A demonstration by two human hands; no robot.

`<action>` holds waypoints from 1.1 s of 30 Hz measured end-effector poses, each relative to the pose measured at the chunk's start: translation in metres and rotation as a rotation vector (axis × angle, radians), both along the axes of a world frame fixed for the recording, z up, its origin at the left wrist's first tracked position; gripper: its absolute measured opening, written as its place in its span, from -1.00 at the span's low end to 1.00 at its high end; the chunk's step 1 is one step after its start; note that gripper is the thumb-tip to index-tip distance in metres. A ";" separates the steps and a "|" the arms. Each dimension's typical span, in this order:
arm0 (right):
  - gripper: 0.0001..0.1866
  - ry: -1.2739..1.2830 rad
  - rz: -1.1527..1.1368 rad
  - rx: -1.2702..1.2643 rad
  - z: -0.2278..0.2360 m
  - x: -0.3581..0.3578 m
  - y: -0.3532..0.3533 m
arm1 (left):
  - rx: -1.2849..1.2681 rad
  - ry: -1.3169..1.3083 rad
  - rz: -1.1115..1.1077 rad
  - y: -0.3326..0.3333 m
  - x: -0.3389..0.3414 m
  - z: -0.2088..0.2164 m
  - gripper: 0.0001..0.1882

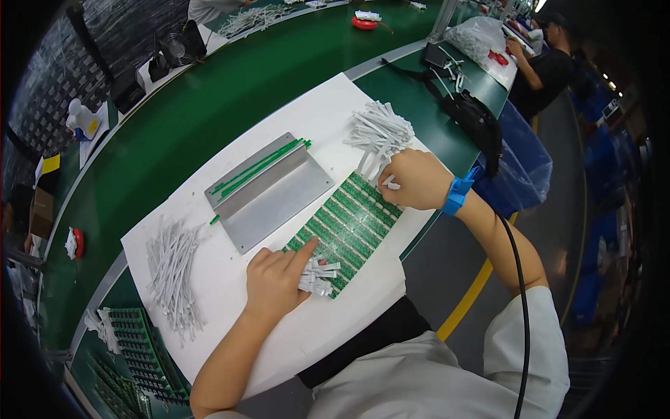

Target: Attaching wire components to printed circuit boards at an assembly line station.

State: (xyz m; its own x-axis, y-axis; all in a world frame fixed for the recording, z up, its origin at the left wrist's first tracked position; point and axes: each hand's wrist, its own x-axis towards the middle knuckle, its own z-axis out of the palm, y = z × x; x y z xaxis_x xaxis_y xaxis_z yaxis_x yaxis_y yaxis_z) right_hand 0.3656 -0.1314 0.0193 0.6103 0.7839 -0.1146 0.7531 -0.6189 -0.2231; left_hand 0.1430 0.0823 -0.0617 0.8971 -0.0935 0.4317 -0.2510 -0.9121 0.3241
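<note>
With right hand (419, 180), pinches a white connector (391, 183) at the far edge of the green panel (345, 227) on the white sheet (321, 328), and with left hand (276, 283) grips a connector bunch (320, 277); best aligned squarely, without shifting the panel.

The right hand (417, 180) pinches a white connector (391, 184) by the green panel (349, 225).
</note>
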 end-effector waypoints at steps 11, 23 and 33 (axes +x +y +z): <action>-0.89 -0.100 0.006 0.023 -0.006 -0.004 -0.002 | -0.060 0.044 -0.063 0.003 0.005 0.015 -0.08; -0.83 0.136 -0.026 -0.053 0.009 0.011 0.008 | 0.026 0.031 -0.081 0.006 0.004 0.015 0.04; -0.81 0.092 0.018 -0.035 -0.001 0.013 0.007 | 0.119 -0.021 -0.032 0.004 0.001 0.008 0.07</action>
State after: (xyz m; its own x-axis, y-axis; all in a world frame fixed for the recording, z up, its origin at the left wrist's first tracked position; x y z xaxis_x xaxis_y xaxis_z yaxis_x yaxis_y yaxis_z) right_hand 0.3789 -0.1246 0.0183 0.5820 0.7890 -0.1971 0.7412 -0.6143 -0.2706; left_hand 0.1444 0.0858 -0.0536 0.8838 -0.1741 0.4343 -0.2864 -0.9353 0.2080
